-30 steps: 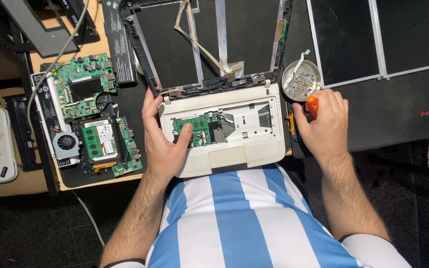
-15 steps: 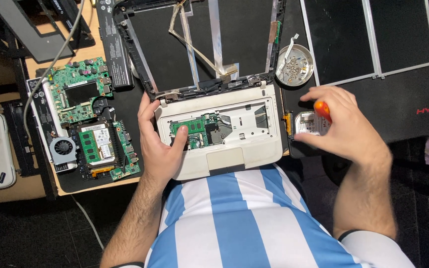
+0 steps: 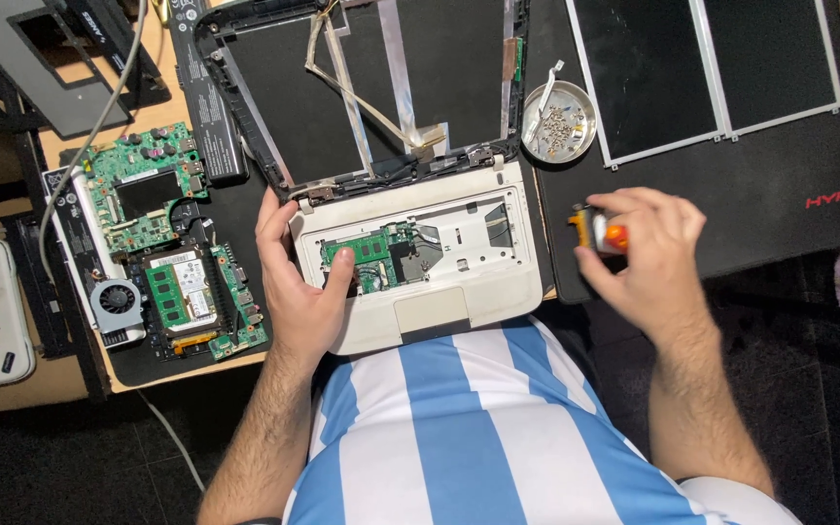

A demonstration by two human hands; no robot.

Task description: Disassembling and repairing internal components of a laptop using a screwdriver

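Observation:
A white laptop base (image 3: 439, 292) with its keyboard removed lies in front of me, a green circuit board (image 3: 371, 255) showing inside. Its lid frame (image 3: 371, 87) stands open behind, without a screen panel. My left hand (image 3: 298, 287) grips the base's left edge, the thumb resting on the green board. My right hand (image 3: 648, 258) hovers to the right of the base, closed around a small tool with an orange handle (image 3: 614, 236).
A round metal dish of screws (image 3: 558, 122) sits behind the right hand. Two dark screen panels (image 3: 712, 68) lie on the black mat at right. Green motherboards with a fan (image 3: 162, 262) and a battery (image 3: 208, 107) lie at left.
My right hand moved rightward away from the laptop base, carrying the orange-handled tool. The left hand stayed on the base.

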